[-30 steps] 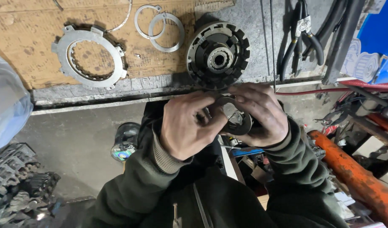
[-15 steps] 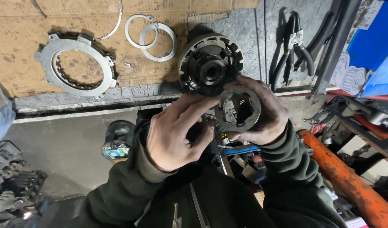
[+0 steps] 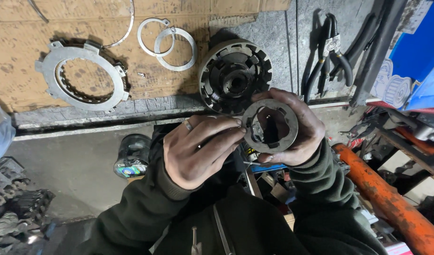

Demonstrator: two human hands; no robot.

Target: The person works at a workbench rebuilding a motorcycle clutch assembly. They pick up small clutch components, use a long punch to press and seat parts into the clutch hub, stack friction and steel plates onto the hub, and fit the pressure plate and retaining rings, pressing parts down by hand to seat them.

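Cool, even light falls from above on the cardboard-covered bench (image 3: pixel 18 71), casting short soft shadows under the metal rings (image 3: pixel 167 40). Focus is sharp at centre; the dim lower corners blur, with wide-angle stretching at the edges.
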